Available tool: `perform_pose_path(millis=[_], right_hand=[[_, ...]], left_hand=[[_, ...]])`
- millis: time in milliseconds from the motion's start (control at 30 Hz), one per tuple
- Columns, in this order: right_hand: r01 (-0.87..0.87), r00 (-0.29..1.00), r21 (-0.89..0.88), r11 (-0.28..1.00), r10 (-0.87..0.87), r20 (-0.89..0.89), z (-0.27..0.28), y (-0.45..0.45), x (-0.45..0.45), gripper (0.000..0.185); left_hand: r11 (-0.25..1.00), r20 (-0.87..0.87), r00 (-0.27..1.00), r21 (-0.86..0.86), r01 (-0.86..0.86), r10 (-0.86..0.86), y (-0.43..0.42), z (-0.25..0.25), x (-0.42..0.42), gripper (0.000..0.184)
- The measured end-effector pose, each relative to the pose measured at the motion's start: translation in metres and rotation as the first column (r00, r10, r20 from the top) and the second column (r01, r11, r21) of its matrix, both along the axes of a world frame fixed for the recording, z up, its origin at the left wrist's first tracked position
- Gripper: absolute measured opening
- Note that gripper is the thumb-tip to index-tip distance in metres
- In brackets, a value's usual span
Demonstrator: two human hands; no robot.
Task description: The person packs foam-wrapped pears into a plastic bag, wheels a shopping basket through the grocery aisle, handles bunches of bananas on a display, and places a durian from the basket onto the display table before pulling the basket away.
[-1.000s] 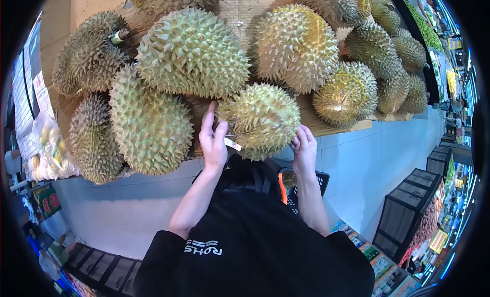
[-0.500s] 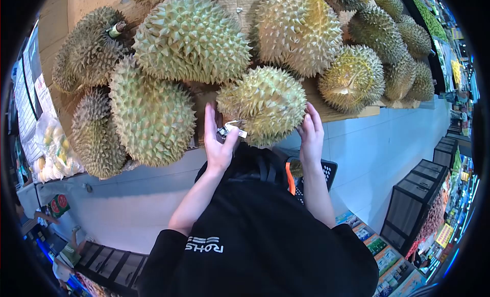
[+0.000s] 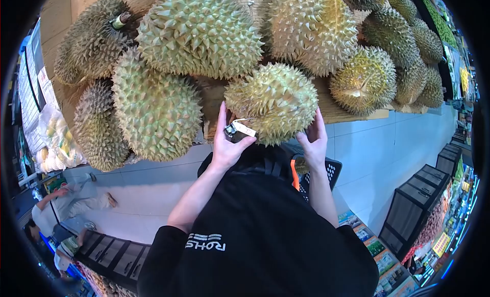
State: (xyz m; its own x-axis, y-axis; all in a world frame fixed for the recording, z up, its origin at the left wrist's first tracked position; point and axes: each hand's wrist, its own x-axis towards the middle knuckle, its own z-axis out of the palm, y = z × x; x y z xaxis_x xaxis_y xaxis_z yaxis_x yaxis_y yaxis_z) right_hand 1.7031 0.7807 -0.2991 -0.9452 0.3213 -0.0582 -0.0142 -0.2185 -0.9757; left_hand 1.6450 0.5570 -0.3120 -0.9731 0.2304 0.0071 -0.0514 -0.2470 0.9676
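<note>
A spiky yellow-green durian (image 3: pixel 278 103) sits at the front edge of the display, between my two hands. My left hand (image 3: pixel 228 146) presses its left side, thumb below and fingers reaching up along it. At that side a small white tag (image 3: pixel 244 128) hangs by the stem end. My right hand (image 3: pixel 314 143) cups the lower right side, its thumb on the spines. The durian's underside is hidden, so I cannot tell whether it is lifted off the board. Larger durians lie close by, one behind it (image 3: pixel 201 36) and one to its left (image 3: pixel 155 108).
Several more durians, one yellowish (image 3: pixel 363 81), rest on the wooden and cardboard display (image 3: pixel 326 95). A bag of fruit (image 3: pixel 57 138) hangs at the left. A black basket (image 3: pixel 332 174) stands below my right arm. Dark cabinets (image 3: pixel 416 200) and a walking person (image 3: pixel 66 200) are farther off.
The view has shifted slightly. My right thumb has come in under the durian's right side, and the tag shows more fully. A passer-by has come farther into view at left.
</note>
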Motion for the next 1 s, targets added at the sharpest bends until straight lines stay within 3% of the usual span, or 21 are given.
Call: perform_pose_path(millis=[300, 400, 467, 600, 667, 867, 1000], right_hand=[[-0.004, 0.997, -0.020, 1.000, 0.006, 0.082, 0.016, -0.003, 0.001, 0.084], [0.021, 0.995, -0.081, 0.996, -0.012, 0.099, 0.021, -0.004, 0.000, 0.080], [0.023, 0.993, -0.067, 0.998, -0.015, 0.117, 0.026, -0.006, -0.002, 0.077], [0.016, 0.994, -0.049, 0.999, -0.010, 0.113, 0.023, -0.005, 0.000, 0.079], [0.022, 0.991, -0.061, 0.998, -0.014, 0.131, 0.027, -0.005, 0.000, 0.081], [0.018, 0.987, -0.066, 0.998, -0.007, 0.163, 0.030, -0.004, -0.002, 0.082], [0.018, 0.989, -0.042, 0.999, -0.011, 0.149, 0.027, -0.002, -0.003, 0.082]], left_hand=[[0.999, 0.108, 0.993, -0.032, 0.044, -0.040, -0.009, -0.005, 0.005, 0.103], [1.000, 0.083, 0.996, -0.012, -0.024, 0.025, -0.010, -0.004, 0.006, 0.093], [0.993, 0.211, 0.977, -0.117, 0.030, -0.005, -0.013, -0.004, 0.007, 0.087], [0.992, 0.216, 0.976, -0.120, 0.029, -0.002, -0.009, 0.002, 0.006, 0.084], [0.969, 0.236, 0.972, -0.237, 0.063, -0.005, -0.009, 0.006, 0.004, 0.081], [0.989, 0.243, 0.970, -0.135, 0.061, -0.026, -0.008, 0.007, 0.005, 0.081], [0.985, 0.274, 0.961, -0.156, 0.067, -0.021, -0.006, 0.015, 0.004, 0.081]])
